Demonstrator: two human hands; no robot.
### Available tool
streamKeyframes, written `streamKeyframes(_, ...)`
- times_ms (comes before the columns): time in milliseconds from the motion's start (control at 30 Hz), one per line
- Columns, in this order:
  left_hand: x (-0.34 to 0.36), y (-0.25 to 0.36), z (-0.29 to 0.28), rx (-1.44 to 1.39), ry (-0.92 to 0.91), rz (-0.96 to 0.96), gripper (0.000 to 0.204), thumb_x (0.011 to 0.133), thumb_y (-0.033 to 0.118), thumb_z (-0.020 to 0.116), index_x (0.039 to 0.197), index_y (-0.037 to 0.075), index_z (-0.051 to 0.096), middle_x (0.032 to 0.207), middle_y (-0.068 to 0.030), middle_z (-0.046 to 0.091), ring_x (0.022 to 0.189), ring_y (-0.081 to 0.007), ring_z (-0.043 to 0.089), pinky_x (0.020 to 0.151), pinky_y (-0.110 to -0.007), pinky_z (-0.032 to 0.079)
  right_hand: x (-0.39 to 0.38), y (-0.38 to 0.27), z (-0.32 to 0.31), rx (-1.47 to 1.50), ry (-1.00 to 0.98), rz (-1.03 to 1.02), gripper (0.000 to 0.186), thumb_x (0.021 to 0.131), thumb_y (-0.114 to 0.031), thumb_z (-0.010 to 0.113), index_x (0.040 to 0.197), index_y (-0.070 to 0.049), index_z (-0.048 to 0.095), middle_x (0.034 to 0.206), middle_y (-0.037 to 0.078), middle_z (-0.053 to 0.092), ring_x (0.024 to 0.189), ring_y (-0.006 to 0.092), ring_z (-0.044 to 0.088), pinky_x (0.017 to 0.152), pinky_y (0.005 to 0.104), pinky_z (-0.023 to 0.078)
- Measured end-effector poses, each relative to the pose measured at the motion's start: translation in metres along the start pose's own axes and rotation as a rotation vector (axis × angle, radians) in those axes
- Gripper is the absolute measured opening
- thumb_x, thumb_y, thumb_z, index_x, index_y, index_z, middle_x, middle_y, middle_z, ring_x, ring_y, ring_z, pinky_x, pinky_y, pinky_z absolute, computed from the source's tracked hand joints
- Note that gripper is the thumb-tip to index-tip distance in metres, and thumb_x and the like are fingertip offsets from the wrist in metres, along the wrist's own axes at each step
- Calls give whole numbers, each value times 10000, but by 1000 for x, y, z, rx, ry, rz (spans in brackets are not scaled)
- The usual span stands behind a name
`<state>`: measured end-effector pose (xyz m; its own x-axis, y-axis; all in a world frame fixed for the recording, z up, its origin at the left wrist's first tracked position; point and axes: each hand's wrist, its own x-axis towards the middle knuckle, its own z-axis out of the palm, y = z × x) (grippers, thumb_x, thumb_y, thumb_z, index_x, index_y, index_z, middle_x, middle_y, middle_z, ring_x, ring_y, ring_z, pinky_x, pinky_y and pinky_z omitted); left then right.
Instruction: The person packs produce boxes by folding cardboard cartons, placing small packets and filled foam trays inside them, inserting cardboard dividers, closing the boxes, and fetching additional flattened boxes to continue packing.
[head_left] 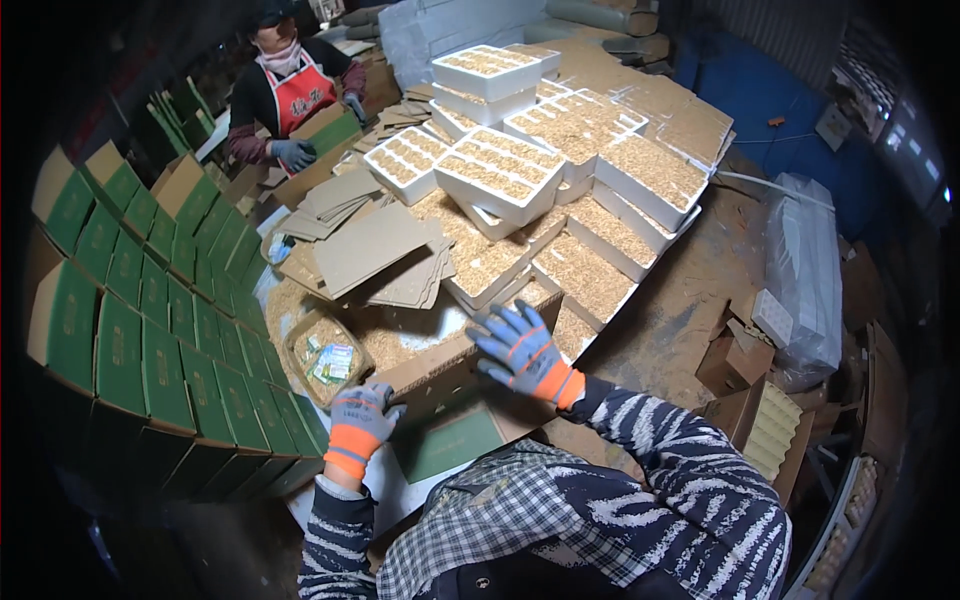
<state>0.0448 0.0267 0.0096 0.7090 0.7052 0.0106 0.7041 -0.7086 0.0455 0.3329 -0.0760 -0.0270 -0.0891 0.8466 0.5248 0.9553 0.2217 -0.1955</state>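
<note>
Right in front of me is a cardboard carton (430,372) with brown upper edges; a green panel (450,445) shows below them, near my body. My left hand (362,415), in a grey and orange glove, has its fingers closed at the carton's left end. At the right end my right hand (522,350) is gloved the same way, its fingers spread, touching or just above the edge. Beyond the carton lie loose flat cardboard sheets (370,247). Close to my left hand stands a round basket (292,350) with small printed packets (333,362) inside.
White foam trays (500,178) filled with tan shavings are stacked across the table. Rows of green cartons (160,370) line the left side. At the far left a co-worker (300,100) in a red apron handles a carton. Boxes (735,360) and wrapped white bundles (800,260) stand right.
</note>
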Motion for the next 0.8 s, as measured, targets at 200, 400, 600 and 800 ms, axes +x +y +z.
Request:
streamKeyframes(200,6,-24,-7,-385,-211,-1,439,915,415,530,1220,99,548,1266,-180,532,1120,-359,533,929,-405,440,-22,15,8,177,141,-290,336,777,-355,687,1083,-232,624,1222,12,579,1143,243,521,1048,487,314)
streamKeyframes(400,30,-62,0,-797,25,-212,318,907,260,573,1126,34,618,1044,-147,653,939,-239,623,829,-336,477,1,-10,-25,738,9,-331,109,819,-246,610,765,-152,595,730,29,574,745,272,556,757,372,447)
streamKeyframes(600,39,20,44,-404,202,447,337,877,222,591,1209,160,591,1222,-30,597,1148,-238,543,1050,-472,320,-12,-16,36,381,-182,-429,288,808,-371,655,990,-148,645,1014,76,630,961,278,568,833,404,447)
streamKeyframes(800,20,-8,108,-515,-170,250,395,802,186,633,1195,230,628,1327,-36,550,1299,-236,434,1057,-429,318,-3,-51,-29,462,-822,-45,720,800,-437,658,1400,-124,410,1381,193,433,1278,387,402,1058,442,347)
